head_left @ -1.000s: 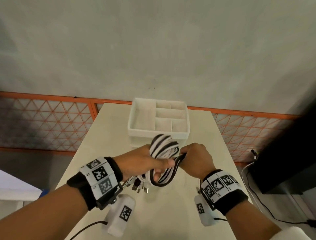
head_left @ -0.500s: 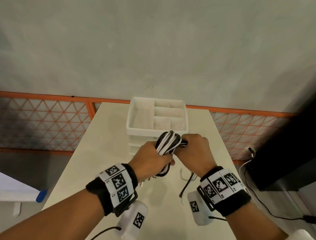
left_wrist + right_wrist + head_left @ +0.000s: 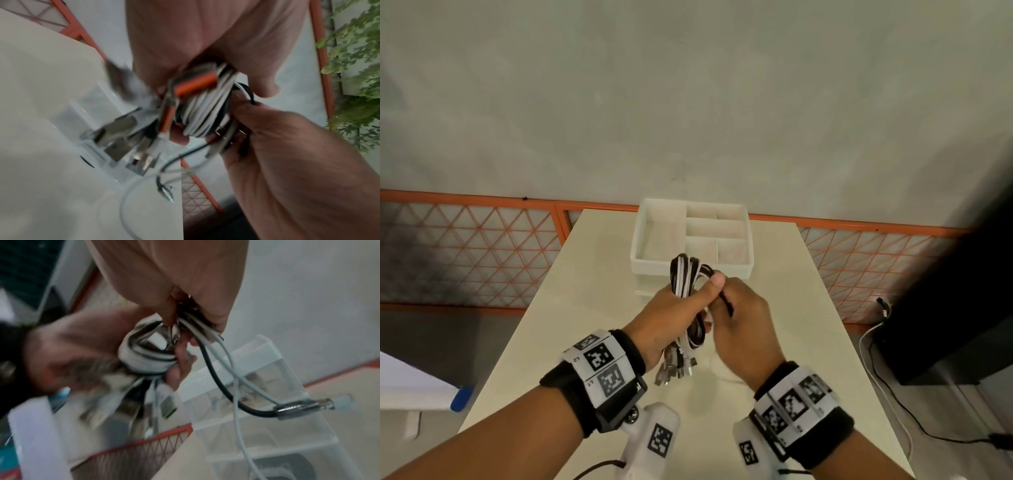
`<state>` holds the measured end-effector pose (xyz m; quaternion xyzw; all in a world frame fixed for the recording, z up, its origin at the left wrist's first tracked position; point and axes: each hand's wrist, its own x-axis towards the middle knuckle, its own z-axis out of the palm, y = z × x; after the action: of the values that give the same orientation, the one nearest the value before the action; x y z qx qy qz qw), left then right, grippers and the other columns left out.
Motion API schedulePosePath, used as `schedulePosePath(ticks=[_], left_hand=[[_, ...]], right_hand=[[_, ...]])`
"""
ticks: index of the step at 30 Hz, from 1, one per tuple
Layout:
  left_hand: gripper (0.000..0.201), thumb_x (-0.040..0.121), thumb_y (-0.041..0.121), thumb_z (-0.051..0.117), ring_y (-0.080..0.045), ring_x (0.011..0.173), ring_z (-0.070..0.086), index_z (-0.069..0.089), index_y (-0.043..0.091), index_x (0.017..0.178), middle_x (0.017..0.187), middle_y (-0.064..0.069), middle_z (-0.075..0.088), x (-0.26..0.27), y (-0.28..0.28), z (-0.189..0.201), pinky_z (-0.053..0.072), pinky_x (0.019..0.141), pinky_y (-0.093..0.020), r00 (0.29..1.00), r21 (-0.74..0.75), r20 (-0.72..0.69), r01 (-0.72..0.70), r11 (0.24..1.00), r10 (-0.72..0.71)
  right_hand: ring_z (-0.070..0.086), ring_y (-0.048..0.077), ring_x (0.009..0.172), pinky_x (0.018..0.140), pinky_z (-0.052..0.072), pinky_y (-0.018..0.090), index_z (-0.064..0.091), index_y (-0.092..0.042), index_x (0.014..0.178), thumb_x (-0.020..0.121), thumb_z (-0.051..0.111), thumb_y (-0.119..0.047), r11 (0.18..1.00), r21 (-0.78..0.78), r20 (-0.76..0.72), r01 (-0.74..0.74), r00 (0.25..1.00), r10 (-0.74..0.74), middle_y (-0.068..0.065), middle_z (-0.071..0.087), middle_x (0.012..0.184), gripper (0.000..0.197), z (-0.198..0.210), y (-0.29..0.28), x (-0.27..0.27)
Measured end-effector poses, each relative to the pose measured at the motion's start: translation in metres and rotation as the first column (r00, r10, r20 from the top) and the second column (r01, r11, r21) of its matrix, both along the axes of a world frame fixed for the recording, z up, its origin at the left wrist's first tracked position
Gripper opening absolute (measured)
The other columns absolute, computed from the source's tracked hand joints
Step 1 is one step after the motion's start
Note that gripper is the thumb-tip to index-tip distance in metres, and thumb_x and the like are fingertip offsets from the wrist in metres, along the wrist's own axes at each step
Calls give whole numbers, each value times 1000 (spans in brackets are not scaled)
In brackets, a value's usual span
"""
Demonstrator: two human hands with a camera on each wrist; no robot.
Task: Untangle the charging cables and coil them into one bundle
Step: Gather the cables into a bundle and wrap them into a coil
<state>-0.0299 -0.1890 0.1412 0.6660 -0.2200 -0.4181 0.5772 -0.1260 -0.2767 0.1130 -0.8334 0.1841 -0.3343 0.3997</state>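
A coil of black and white charging cables [image 3: 686, 284] is held above the cream table [image 3: 571, 308]. My left hand [image 3: 674, 315] grips the coil around its middle, thumb across the front. Several metal plugs [image 3: 674, 368] hang below that hand; the left wrist view shows the coil [image 3: 205, 113] with orange-sleeved plugs [image 3: 195, 84]. My right hand [image 3: 736, 318] pinches the loose cable ends [image 3: 197, 324] beside the coil [image 3: 148, 356]. A black tail with a metal plug [image 3: 298, 407] and white strands dangle from it.
A white compartment organizer [image 3: 691, 240] stands on a clear drawer box just behind the hands. An orange lattice fence [image 3: 465, 250] runs behind the table. Right of the table are a black unit [image 3: 955, 308] and floor cables [image 3: 887, 394].
The coil has turned more upright and is squeezed narrower in my left hand. My right hand came in against the coil with the loose tail, and both hands drew slightly nearer.
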Motion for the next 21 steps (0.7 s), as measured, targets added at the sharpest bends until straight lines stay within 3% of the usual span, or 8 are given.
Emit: schedulePosePath(ticks=[2,4,8,12,15,17,19,21], left_hand=[[64,69,62,73,-25,89,75,73,7,103,93,-16,77,-2,-3,1,59,79,-34,1000,-34,-26,-3,999,2],[45,79,48,76,-21,89,76,75,10,102,95,-12,78,-1,-6,3,59,79,-34,992,-66,-81,-105,992,99],[22,88,28,72,-17,62,71,72,6,85,73,-7,73,6,-1,4,54,56,-27,954,-96,-160,-271,958,254],[30,84,33,76,-20,67,67,69,3,85,71,-7,68,6,-1,6,54,58,-29,976,-134,-123,-194,972,178],[35,84,33,76,-24,68,63,68,-1,89,76,-15,63,2,-1,8,55,58,-28,985,-172,-74,-164,971,153],[43,85,38,73,-25,69,66,69,-5,87,75,-17,66,1,0,7,57,62,-31,981,-184,-64,-191,964,182],[42,87,39,70,-28,69,67,69,-3,84,74,-16,67,2,0,7,58,66,-35,971,-209,-86,-236,949,223],[35,86,39,70,-27,67,67,69,4,82,73,-13,67,6,2,10,56,62,-34,955,-238,-144,-289,927,261]], right_hand=[[63,17,94,82,55,30,66,-8,119,95,44,-6,997,-59,-29,-50,998,48,6,64,104,33,-7,12,5],[56,22,105,90,51,39,63,-9,124,97,39,-19,989,-117,-96,-89,992,78,6,57,120,37,-12,19,5],[39,14,138,112,36,39,41,-33,149,102,20,-50,973,-120,-253,-195,954,160,-8,26,159,55,-15,15,-7],[59,8,110,92,54,41,42,-33,148,103,20,-53,977,-39,-181,-208,963,198,-5,45,142,53,-17,13,-4],[57,6,92,76,56,40,50,-28,139,103,21,-52,982,-51,-145,-183,974,174,-5,52,117,51,-17,18,-4],[54,5,85,71,54,38,44,-37,142,103,21,-53,979,-76,-146,-191,973,179,-8,51,106,48,-17,18,-7],[57,5,89,76,55,36,25,-48,152,103,25,-53,969,-95,-164,-226,964,209,-9,57,111,49,-17,17,-9],[63,2,83,78,54,26,11,-48,157,104,39,-47,960,-66,-152,-273,953,261,-12,62,131,60,-19,15,-13]])
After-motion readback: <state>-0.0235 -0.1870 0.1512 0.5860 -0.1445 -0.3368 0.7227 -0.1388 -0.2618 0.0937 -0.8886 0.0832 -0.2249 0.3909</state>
